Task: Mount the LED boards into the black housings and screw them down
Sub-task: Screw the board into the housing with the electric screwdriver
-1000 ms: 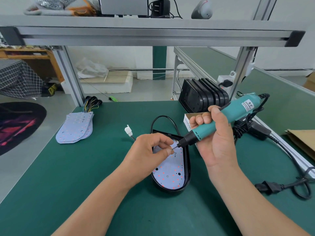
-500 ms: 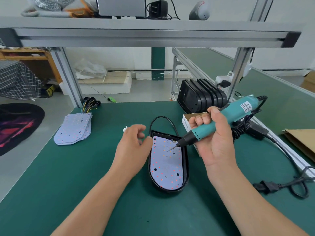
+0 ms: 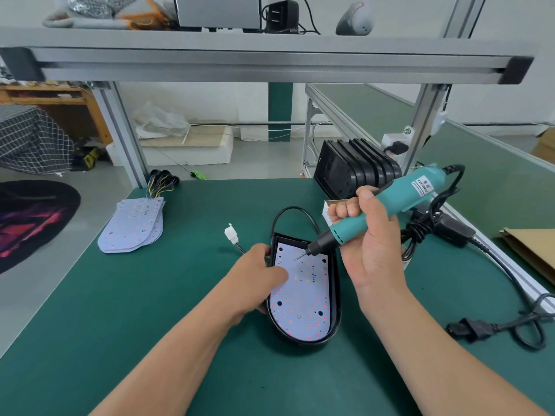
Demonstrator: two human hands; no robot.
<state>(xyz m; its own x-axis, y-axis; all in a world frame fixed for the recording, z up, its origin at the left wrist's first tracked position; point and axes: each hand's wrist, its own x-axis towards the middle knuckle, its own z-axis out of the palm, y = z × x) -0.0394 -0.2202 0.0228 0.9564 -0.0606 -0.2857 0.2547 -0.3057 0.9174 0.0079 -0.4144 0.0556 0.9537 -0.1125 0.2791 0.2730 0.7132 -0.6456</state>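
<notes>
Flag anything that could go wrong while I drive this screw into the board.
1. The electric screwdriver in the right hand is tilted, so its bit meets the LED board at a slant. The screw may go in crooked or skid across the LEDs.
2. The left hand rests its thumb on the board close to the bit, so a slip could hit it.
3. Only the left side of the black housing is held, so it might pivot.

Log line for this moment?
step: screwing LED board into black housing | left hand: grips housing rim, thumb on board | right hand: grips electric screwdriver, bit at board's far end
</notes>
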